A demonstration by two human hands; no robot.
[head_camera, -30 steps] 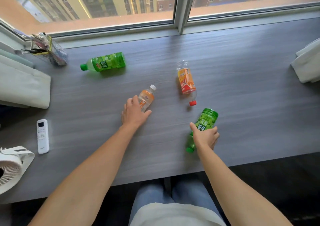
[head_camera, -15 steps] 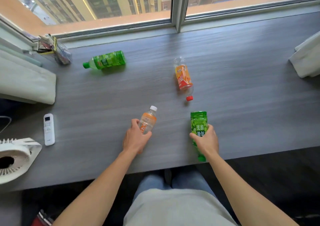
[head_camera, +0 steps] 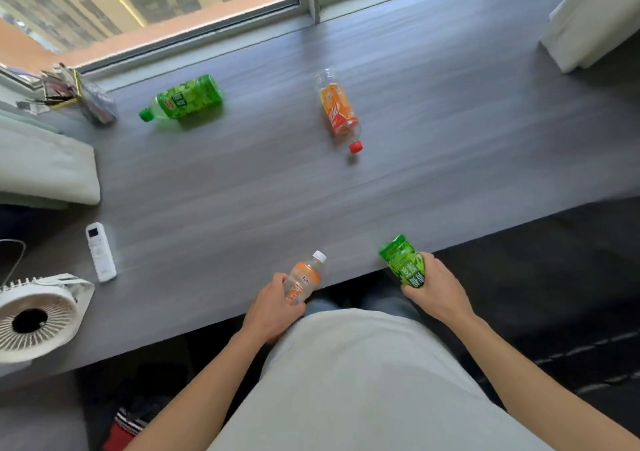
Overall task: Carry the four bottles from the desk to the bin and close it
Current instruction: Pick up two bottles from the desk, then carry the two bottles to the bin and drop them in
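My left hand (head_camera: 273,308) grips a small orange-labelled bottle with a white cap (head_camera: 305,277), held at the near edge of the grey desk (head_camera: 242,201). My right hand (head_camera: 438,289) grips a green bottle (head_camera: 403,262), lifted just past the desk's front edge. Two bottles still lie on the desk: a green one with a green cap (head_camera: 183,99) at the back left and an orange one with a red cap (head_camera: 339,113) in the middle back. No bin is in view.
A white remote (head_camera: 100,251) and a white fan (head_camera: 36,315) sit at the desk's left front. A folded pale cushion (head_camera: 45,170) and a cluttered holder (head_camera: 79,96) are at the left rear. A white cloth (head_camera: 595,14) hangs at the far right. Dark floor lies to the right.
Both hands closed on their bottles and pulled them back from mid-desk to the near edge. The view has drawn back from the desk and tilted.
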